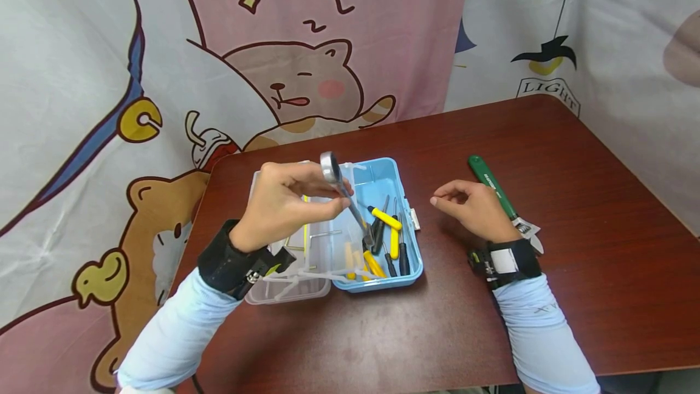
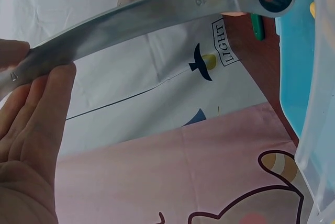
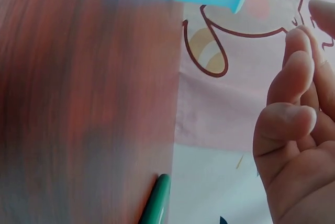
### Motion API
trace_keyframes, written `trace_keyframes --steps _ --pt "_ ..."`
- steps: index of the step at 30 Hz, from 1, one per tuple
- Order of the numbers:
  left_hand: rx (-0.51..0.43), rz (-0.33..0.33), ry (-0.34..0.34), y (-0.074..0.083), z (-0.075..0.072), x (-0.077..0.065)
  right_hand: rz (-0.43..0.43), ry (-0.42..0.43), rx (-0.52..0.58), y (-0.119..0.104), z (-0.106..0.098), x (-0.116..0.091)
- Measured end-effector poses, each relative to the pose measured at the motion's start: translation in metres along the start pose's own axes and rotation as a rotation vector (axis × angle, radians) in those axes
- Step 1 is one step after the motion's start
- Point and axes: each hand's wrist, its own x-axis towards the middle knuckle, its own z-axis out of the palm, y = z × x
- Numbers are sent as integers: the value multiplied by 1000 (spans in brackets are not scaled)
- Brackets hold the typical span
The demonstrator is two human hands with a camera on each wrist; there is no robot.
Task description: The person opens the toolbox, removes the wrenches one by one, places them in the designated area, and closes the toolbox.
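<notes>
My left hand point(image 1: 295, 199) pinches a steel ring spanner point(image 1: 356, 214) between thumb and fingers, raised over the blue toolbox point(image 1: 374, 174). One ring end tips up by the fingers; the other overlaps the tools in the box. In the left wrist view, the spanner's shank point(image 2: 141, 24) bears the mark 19. My right hand point(image 1: 477, 208) hovers to the right of the box with loosely curled fingers and nothing in them. Close beside it lies a green-handled adjustable wrench point(image 1: 492, 184), its metal head partly hidden by the right wrist.
Several screwdrivers with yellow point(image 1: 395, 243) or black handles point(image 1: 404, 259) lie in the box. Its clear lid point(image 1: 290, 292) is folded out to the left, with hex keys point(image 1: 326, 234) showing there. A printed cloth point(image 1: 421, 29) hangs behind the brown table point(image 1: 437, 333).
</notes>
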Motion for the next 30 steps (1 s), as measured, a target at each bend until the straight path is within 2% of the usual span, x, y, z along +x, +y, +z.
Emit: trace_keyframes --steps 11,20,30 --pt "-59 0 -6 -4 8 7 -47 9 128 -4 0 -2" --pt "-102 6 -3 -5 15 13 -61 2 158 -11 -1 -4" --pt "-86 6 -1 -8 19 17 -93 9 180 -13 -1 -3"
